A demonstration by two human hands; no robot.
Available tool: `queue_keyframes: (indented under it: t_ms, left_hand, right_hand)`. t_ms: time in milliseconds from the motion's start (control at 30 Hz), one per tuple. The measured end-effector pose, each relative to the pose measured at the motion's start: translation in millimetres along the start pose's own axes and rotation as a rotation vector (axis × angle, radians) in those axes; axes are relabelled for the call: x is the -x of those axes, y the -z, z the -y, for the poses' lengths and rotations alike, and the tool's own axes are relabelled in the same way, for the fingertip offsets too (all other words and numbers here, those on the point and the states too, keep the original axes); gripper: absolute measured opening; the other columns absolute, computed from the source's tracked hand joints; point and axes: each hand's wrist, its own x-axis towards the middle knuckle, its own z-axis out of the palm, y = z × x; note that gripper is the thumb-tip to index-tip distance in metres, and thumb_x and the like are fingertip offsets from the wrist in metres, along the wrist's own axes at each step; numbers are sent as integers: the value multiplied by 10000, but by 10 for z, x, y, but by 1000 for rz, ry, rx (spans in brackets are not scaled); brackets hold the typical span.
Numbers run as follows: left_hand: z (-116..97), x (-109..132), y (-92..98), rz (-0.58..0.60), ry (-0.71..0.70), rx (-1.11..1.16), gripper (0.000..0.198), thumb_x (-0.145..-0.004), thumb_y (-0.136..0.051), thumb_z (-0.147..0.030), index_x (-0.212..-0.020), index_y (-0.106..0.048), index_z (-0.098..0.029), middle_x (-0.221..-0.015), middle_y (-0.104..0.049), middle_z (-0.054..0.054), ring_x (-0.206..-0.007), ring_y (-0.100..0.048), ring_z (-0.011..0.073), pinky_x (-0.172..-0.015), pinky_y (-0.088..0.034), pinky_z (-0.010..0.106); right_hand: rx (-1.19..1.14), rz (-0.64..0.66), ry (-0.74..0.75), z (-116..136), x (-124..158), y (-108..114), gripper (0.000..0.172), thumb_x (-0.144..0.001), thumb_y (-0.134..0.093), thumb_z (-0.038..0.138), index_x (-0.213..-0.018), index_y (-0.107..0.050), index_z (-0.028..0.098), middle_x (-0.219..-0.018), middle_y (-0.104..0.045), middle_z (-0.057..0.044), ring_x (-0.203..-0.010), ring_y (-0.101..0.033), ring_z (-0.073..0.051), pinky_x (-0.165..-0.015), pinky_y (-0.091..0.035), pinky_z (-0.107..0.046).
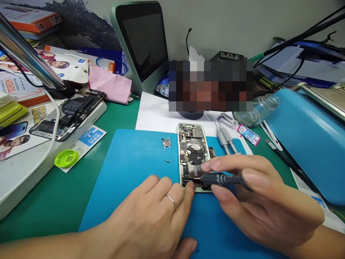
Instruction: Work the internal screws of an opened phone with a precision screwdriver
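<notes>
An opened phone [192, 151] with a pale green frame lies face down on the blue mat [129, 169], its boards and parts exposed. My right hand [258, 201] is closed round a dark grey screwdriver [223, 178], whose tip rests at the phone's near end. My left hand [153, 216], a ring on one finger, lies flat on the mat with fingers stretched out; a fingertip presses the phone's near left corner. A small loose part [166, 142] and tiny screws [167, 160] lie left of the phone.
Two metal screwdrivers [225, 138] lie right of the phone. A glass jar [256, 111] and a blue machine [309, 136] stand at right. Another opened phone [68, 113] rests on a white pad at left, near a green lid [66, 158]. A dark tablet [142, 39] stands behind.
</notes>
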Motion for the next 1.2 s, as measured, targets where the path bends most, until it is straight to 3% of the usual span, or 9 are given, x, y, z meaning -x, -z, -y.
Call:
queue_keyframes:
  t_ms: [100, 467, 733, 1000, 1200]
  left_hand:
    - [-2, 7, -3, 5, -1, -4, 573, -966, -531, -495, -1324, -573, -49, -889, -676, 42, -744, -594, 222, -626, -424, 388]
    - [-1, 30, -9, 18, 5, 18, 570, -966, -538, -498, -1324, -573, -56, -920, -681, 47, -771, -605, 222, -641, -427, 391]
    - [-7, 34, 15, 11, 8, 17, 586, -948, -566, -514, -1326, -586, -67, -916, -682, 33, -764, -598, 208, -648, -430, 380]
    - [0, 30, 23, 17, 13, 13, 606, -927, -597, -525, -1326, -597, -69, -918, -686, 35, -762, -595, 207, -653, -433, 375]
    - [1, 7, 23, 18, 16, 11, 599, -926, -605, -527, -1322, -603, -78, -904, -683, 25, -749, -592, 199, -641, -424, 373]
  right_hand:
    - [-17, -19, 5, -3, 5, -23, 923, -698, -644, -108, -1518, -436, 261, -1182, -694, -104, -1008, -723, -239, -768, -703, -397]
    - [-123, 12, -75, 2, 80, -31, 944, -724, -622, -138, -1534, -399, 293, -1371, -638, -90, -1104, -724, -265, -813, -718, -438]
    - [-109, 23, -140, 36, 32, -63, 939, -782, -595, -125, -1551, -343, 350, -1216, -716, -49, -1023, -751, -186, -858, -702, -357]
    - [-69, 28, -127, 35, -4, -55, 967, -767, -621, -121, -1559, -324, 349, -1172, -741, -46, -1003, -764, -196, -870, -700, -376]
    - [-68, 66, -172, 61, 17, -3, 928, -790, -642, -84, -1533, -333, 378, -1162, -768, -34, -940, -786, -205, -771, -712, -356]
